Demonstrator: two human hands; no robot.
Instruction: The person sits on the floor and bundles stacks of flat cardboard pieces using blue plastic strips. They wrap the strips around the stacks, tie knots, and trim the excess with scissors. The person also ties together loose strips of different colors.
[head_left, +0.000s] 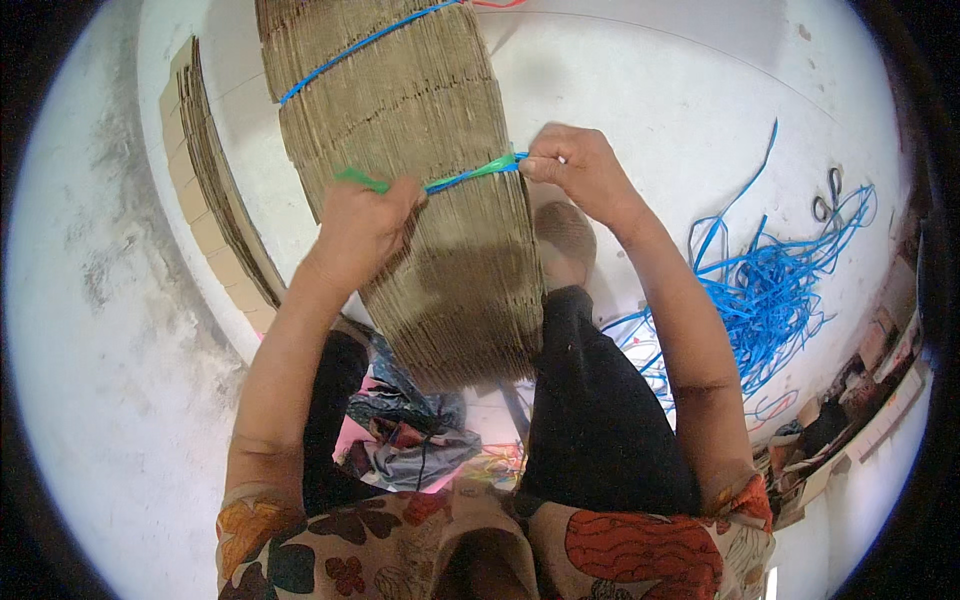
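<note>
A tall bundle of flat brown cardboard sheets [420, 110], packed edge to edge, stands on the floor between my legs. Across its middle runs a green and blue plastic strap [480, 172]. My left hand [365, 225] is closed on this strap near the bundle's left side, and a loose green end sticks out past the fingers. At the right edge my right hand [580, 168] pinches the strap's blue end between thumb and fingers. Farther up, a second blue strap [365, 44] crosses the bundle.
A tangled heap of blue strapping [765, 300] lies on the floor to the right. More cardboard [215, 165] leans along the left. Crumpled cloth [420, 440] is between my legs, and cardboard pieces [850, 430] line the right side.
</note>
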